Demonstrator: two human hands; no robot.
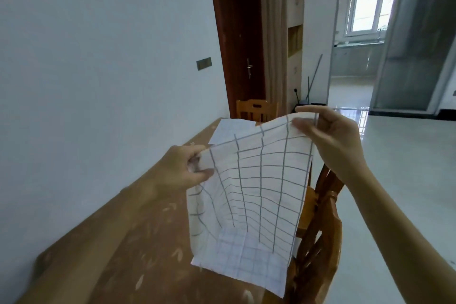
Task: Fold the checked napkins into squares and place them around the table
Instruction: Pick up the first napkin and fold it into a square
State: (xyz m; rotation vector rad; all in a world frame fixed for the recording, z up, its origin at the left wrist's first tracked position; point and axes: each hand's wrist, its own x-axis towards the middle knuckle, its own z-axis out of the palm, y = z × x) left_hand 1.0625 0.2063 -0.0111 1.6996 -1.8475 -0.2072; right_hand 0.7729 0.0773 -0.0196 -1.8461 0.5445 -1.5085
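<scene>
Both hands grip one checked napkin [259, 180] by its upper corners. The left hand [187, 168] pinches the left corner between thumb and curled fingers, and the right hand [330, 140] pinches the right corner, higher and farther out. The cloth's top edge is stretched between them, slanting up toward the right. From there the cloth hangs toward the person over the right part of the tabletop [138, 229], so its long axis runs from the hands down to the near edge. At the bottom a finer-checked patch lies flat, and I cannot tell whether it is the tail of this napkin or a separate one beneath it. Since the hands hold the far edge and the free edge lies nearest the body, the fold probably calls for bringing the held edge down onto that near edge, and neither hand is better placed to lead. Another napkin [229, 131] lies at the far end of the tabletop, just before a wooden chair [256, 110]. A second chair [318, 229] stands beside the right edge. No label or writing can be read.
</scene>
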